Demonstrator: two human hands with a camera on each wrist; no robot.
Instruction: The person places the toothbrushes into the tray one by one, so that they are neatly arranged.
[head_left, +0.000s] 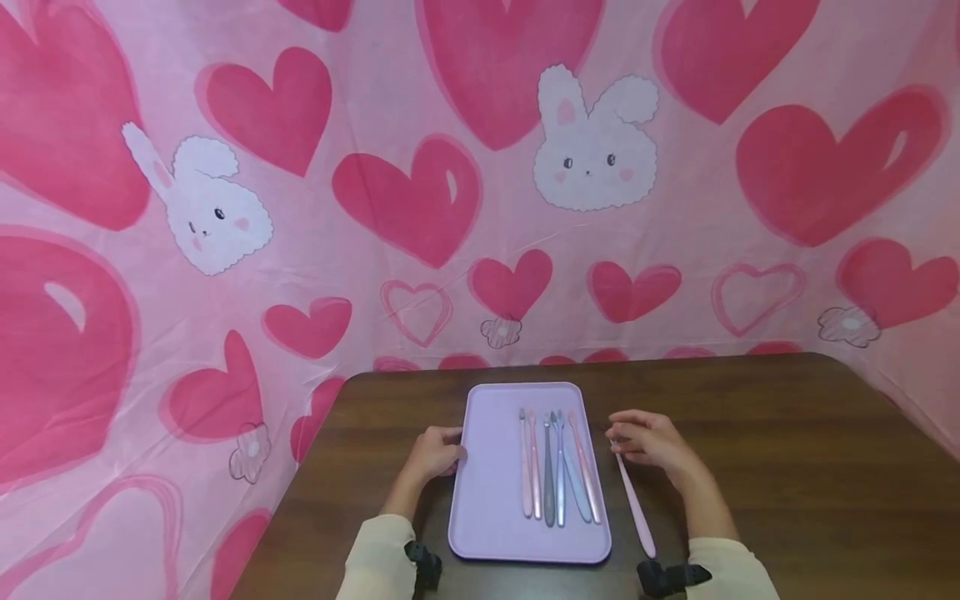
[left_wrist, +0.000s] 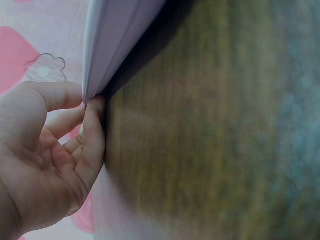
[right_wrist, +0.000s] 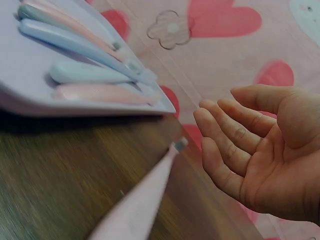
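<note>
A lilac tray (head_left: 487, 475) lies on a dark wooden table (head_left: 787, 467) and holds several pastel toothbrushes (head_left: 558, 471) side by side. My left hand (head_left: 450, 450) holds the tray's left edge; in the left wrist view, the thumb and fingers (left_wrist: 92, 125) pinch the tray's rim (left_wrist: 117, 35). One pink toothbrush (head_left: 636, 504) lies on the table just right of the tray. My right hand (head_left: 628, 435) hovers by that brush's head and holds nothing. In the right wrist view, the right hand (right_wrist: 220, 112) has relaxed fingers, close to the pink toothbrush (right_wrist: 145, 200) and the tray's corner (right_wrist: 30, 97).
A pink cloth with hearts and rabbits (head_left: 585, 142) hangs behind the table and on both sides. The table's left edge (head_left: 300, 492) runs close to the tray. Bare wood stretches to the right of the right hand.
</note>
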